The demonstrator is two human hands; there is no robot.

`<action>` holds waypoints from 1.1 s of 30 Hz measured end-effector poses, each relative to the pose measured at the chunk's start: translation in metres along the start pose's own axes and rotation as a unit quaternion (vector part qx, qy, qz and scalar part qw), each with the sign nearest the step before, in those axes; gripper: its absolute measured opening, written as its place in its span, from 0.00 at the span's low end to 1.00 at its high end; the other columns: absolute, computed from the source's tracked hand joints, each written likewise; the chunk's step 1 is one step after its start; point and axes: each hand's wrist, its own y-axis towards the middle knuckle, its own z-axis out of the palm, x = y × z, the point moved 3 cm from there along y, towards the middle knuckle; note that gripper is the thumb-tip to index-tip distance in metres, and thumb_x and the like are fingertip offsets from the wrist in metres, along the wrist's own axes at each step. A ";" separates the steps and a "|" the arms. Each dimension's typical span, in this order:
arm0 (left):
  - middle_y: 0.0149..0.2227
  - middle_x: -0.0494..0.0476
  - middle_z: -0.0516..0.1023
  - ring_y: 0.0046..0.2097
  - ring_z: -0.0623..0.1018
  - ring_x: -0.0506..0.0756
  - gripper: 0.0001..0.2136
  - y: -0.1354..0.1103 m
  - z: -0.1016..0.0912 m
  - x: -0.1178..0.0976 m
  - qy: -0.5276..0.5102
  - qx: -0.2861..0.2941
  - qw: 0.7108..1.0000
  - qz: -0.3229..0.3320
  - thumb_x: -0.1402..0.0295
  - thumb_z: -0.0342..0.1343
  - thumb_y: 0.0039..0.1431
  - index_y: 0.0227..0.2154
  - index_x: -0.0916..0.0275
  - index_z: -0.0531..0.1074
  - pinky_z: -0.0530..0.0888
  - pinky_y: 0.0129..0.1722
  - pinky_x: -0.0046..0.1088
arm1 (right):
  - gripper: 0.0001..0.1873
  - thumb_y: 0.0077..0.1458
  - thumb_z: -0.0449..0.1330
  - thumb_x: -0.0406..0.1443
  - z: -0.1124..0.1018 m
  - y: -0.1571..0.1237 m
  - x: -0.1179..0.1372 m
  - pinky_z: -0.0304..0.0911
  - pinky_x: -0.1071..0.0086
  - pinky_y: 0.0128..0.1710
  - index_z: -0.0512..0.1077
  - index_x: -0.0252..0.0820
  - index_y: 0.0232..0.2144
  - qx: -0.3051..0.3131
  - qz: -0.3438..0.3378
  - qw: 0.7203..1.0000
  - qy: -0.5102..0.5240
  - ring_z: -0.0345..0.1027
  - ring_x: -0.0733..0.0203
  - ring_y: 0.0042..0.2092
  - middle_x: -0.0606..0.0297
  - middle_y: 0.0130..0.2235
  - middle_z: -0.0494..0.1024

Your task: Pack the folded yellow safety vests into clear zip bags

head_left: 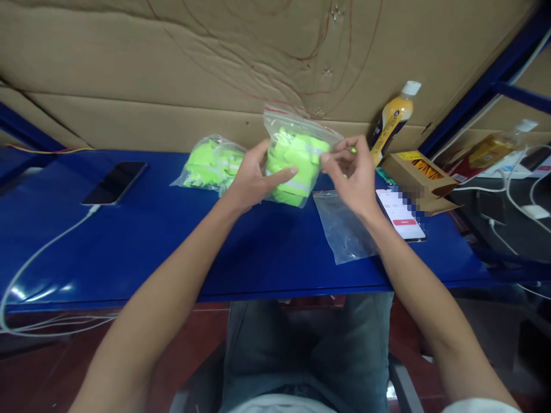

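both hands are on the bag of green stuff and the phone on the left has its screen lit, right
Not quite. The head view shows the left hand and right hand both on the bag, but the left phone has a dark screen. The lit screen is on the right phone.

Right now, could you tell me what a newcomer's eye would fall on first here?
The clear bag of neon-green pieces stands out mid-frame, gripped by the left hand and pinched at its top corner by the right hand. A second bag of the same green lies left of it on the blue table, and a lit phone sits at the right.
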 end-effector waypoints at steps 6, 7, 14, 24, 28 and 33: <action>0.51 0.60 0.84 0.52 0.82 0.66 0.19 -0.004 -0.006 -0.007 0.112 0.101 0.988 0.023 0.61 0.65 0.57 0.51 0.60 0.77 0.80 0.55 0.45 | 0.28 0.66 0.64 0.64 -0.019 0.011 0.001 0.72 0.60 0.41 0.79 0.47 0.41 0.059 -0.052 0.997 0.021 0.74 0.54 0.40 0.60 0.37 0.81; 0.50 0.60 0.83 0.51 0.82 0.66 0.19 -0.004 -0.006 -0.008 0.134 0.113 0.984 0.033 0.61 0.64 0.59 0.52 0.60 0.76 0.79 0.54 0.44 | 0.28 0.65 0.66 0.63 -0.018 0.010 0.000 0.69 0.62 0.39 0.79 0.46 0.36 0.076 -0.062 0.994 0.049 0.71 0.56 0.37 0.62 0.34 0.78; 0.53 0.66 0.76 0.52 0.77 0.67 0.20 -0.016 0.003 -0.034 0.287 -0.060 0.944 0.148 0.56 0.61 0.65 0.56 0.55 0.67 0.77 0.53 0.51 | 0.26 0.58 0.75 0.59 -0.008 0.006 0.000 0.59 0.68 0.27 0.75 0.46 0.30 0.062 -0.010 0.984 0.165 0.62 0.63 0.28 0.67 0.28 0.71; 0.31 0.57 0.69 0.42 0.77 0.66 0.17 -0.031 0.036 -0.035 0.353 -0.075 0.918 0.163 0.58 0.56 0.71 0.29 0.55 0.59 0.75 0.45 0.53 | 0.28 0.40 0.85 0.54 0.019 -0.003 0.004 0.61 0.73 0.25 0.79 0.41 0.27 0.156 0.129 0.902 0.381 0.64 0.68 0.26 0.69 0.27 0.76; 0.32 0.58 0.70 0.43 0.77 0.66 0.13 -0.032 0.031 -0.031 0.332 -0.061 0.927 0.163 0.58 0.55 0.70 0.30 0.54 0.61 0.75 0.47 0.57 | 0.26 0.41 0.85 0.51 0.020 -0.005 0.004 0.66 0.73 0.26 0.79 0.40 0.26 0.202 0.161 0.864 0.431 0.68 0.67 0.27 0.69 0.27 0.76; 0.33 0.58 0.69 0.41 0.74 0.65 0.09 -0.031 0.029 -0.033 0.309 -0.056 0.931 0.189 0.61 0.52 0.69 0.33 0.54 0.61 0.73 0.45 0.53 | 0.22 0.46 0.85 0.46 0.018 -0.006 -0.001 0.72 0.75 0.28 0.83 0.39 0.33 0.233 0.148 0.856 0.438 0.73 0.68 0.28 0.68 0.29 0.81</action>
